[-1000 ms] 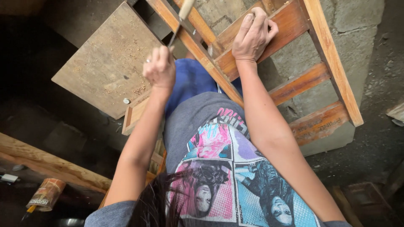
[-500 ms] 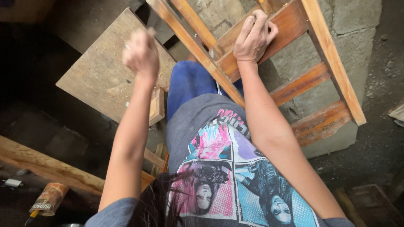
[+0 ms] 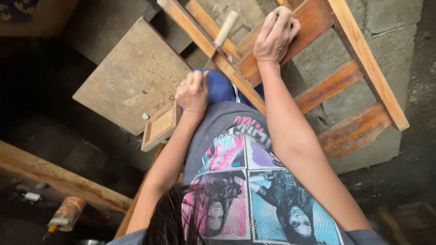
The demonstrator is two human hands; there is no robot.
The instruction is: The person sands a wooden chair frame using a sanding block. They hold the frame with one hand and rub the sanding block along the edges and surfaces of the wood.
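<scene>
Concrete block wall and rough floor fill the background, dark on the left side. A wooden frame of long rails and cross slats leans over the person's lap, running from the top centre down toward the lower right. Left of it lies a flat square board, dusted with shavings. A small shallow wooden tray sits against the board's near edge, just beside the left wrist. A long timber beam crosses the lower left, with a small cylindrical container near it.

Left hand is closed in a fist around the thin metal shank of a hand tool. Its pale wooden handle points up and away, lying across the nearest frame rail. Which end does the work is not clear, as the lower tip is hidden behind the fist.

Right hand lies palm down on a reddish cross slat, fingers curled over its far edge, pressing rather than pinching; nothing is held inside it.

Judgement on doing this well: the frame should stay pinned hard by the right hand so it cannot rock. The tool would be better controlled with a firm grip and short strokes along the rail. Fingers of the bracing hand look safest kept well away from the tool's path.
</scene>
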